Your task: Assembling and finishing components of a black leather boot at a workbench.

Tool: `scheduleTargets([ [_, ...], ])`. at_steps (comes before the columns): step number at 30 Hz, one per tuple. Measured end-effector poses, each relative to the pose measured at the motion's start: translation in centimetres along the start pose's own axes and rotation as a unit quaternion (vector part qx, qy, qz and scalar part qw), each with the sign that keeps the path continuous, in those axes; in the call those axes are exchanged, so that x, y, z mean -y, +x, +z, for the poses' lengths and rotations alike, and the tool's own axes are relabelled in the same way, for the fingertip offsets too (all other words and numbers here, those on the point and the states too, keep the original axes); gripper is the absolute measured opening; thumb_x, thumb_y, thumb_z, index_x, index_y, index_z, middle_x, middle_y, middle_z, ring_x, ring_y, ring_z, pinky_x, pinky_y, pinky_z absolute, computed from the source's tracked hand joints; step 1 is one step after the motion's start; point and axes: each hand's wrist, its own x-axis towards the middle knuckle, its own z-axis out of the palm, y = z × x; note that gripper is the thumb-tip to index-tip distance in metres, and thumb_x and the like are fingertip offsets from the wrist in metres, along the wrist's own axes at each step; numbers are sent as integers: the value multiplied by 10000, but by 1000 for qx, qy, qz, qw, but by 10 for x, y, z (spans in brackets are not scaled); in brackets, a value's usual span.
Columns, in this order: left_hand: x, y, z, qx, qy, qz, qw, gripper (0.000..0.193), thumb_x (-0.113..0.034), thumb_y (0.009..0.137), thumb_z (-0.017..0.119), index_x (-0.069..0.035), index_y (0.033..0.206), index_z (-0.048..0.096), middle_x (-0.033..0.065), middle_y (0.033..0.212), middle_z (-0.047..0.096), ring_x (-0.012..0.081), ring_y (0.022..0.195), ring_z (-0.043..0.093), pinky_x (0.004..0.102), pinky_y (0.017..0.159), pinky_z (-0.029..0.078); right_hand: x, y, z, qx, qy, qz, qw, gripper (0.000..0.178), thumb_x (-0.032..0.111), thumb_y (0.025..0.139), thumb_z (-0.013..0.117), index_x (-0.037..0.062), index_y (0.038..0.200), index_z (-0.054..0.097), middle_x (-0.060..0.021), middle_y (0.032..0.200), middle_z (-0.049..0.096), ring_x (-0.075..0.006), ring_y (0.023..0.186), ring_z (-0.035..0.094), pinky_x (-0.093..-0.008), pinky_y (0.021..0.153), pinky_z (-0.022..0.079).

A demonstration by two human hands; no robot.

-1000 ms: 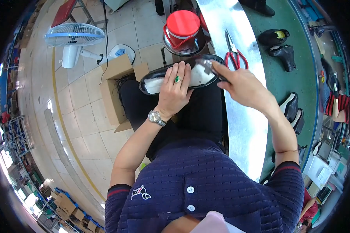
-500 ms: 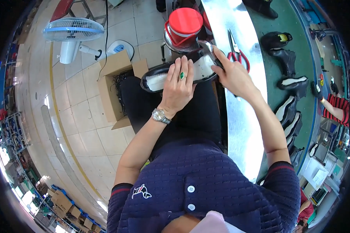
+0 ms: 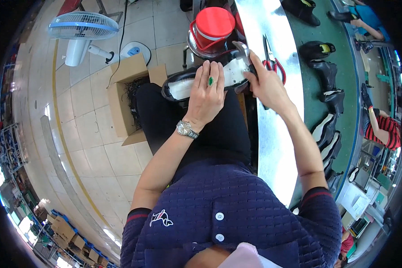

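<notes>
Pressing flat on the shoe (image 3: pixel 187 85), the left hand (image 3: pixel 206 96) lies open w/ fingers spread over the pale insole side, pinning it across the person's lap just by the bench (image 3: pixel 272 134) edge. Right hand (image 3: pixel 265 85) is closed round a hammer (image 3: pixel 241 49), its metal head sitting at the shoe's heel end, touching or nearly so; can't tell which. Judging by that, work on this shoe looks mid-way: upper is already on the form, bottom is being tapped down, no outsole on it yet as far as I can see. Red-handled scissors (image 3: pixel 272 62) lie on the bench near the right hand. More black shoes (image 3: pixel 328 89) wait in a row on the green belt, so plenty probably left. Cardboard box (image 3: pixel 123 96) of dark scraps sits on the floor, left of the knees.
</notes>
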Motion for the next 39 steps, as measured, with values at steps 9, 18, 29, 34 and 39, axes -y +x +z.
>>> scheduleTargets([
  [9,2,0,6,-29,51,9,998,379,-62,797,570,125,1127,581,230,1152,513,409,1147,528,465,1035,403,22,7,3,54,-131,-84,986,547,166,921,571,112,1422,359,-202,643,623,-383,588,636,-456,540,497],
  [18,2,-3,7,-19,67,-3,998,604,-128,678,737,113,1198,549,221,1173,533,402,1211,482,460,1060,382,28,8,-3,73,-40,8,996,529,162,928,563,79,1415,374,-219,710,649,-350,591,653,-419,589,511],
  [29,3,-6,6,-29,38,-9,999,458,-92,747,645,119,1144,558,213,1125,531,401,1186,492,486,1028,410,58,-5,-1,40,-135,-87,986,581,128,924,543,121,1449,295,-164,575,600,-328,525,632,-411,517,495],
  [34,-1,5,-11,-14,-34,-121,992,455,-59,777,593,105,1195,519,195,1171,504,352,1174,480,485,1027,386,48,-8,21,47,-177,-47,982,608,119,918,548,147,1463,279,-168,599,616,-319,528,637,-412,489,492],
  [39,13,-12,-23,30,120,-44,991,444,-39,814,537,163,1209,513,237,1142,521,351,1126,508,442,1038,391,75,-9,7,27,-129,-89,987,631,126,916,547,154,1480,265,-169,594,616,-328,542,642,-423,492,497],
])
